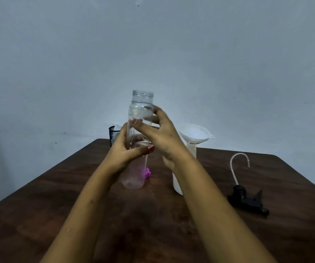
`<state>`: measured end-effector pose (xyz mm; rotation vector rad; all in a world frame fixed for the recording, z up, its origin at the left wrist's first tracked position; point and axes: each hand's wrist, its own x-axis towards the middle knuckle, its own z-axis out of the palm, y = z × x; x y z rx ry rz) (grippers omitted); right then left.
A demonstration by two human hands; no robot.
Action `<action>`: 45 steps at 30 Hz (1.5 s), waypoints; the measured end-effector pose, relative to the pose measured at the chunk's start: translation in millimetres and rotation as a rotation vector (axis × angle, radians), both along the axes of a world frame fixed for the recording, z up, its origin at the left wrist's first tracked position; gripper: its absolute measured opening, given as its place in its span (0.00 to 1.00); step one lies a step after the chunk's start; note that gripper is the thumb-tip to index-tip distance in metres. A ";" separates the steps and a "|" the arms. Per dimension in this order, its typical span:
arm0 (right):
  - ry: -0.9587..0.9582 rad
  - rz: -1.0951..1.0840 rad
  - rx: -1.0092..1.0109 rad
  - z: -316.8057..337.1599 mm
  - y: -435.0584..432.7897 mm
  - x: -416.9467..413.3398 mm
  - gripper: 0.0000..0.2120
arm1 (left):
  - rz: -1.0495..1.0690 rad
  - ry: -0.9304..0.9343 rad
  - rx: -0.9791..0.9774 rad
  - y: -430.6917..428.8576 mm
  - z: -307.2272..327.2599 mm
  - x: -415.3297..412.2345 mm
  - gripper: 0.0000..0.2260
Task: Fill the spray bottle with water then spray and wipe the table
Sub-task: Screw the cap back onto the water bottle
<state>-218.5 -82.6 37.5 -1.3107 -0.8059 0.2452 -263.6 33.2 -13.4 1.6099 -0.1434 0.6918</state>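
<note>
Clear bottle [141, 106] upright, mouth up; L hand [124, 151] & R hand [165, 138] fingers clamped round it

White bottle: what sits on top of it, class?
A funnel sits in the white bottle's neck. The right hand hides part of the bottle; its contents cannot be seen.

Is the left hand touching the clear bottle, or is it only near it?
Touching. The head view shows the left hand wrapped round the middle of the clear bottle, with its thumb lying across the front of it.
</note>
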 end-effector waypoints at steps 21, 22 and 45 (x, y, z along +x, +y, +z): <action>-0.586 -0.264 -1.229 -110.1 75.5 65.6 0.22 | 0.787 0.198 0.405 63.3 -69.6 7.7 0.33; -0.576 -0.259 -1.194 -104.2 73.9 66.7 0.21 | 0.776 0.194 0.418 62.2 -69.8 8.1 0.32; -0.305 -0.235 -0.339 2.5 12.1 29.7 0.16 | 0.636 0.040 0.469 39.5 -67.4 7.0 0.26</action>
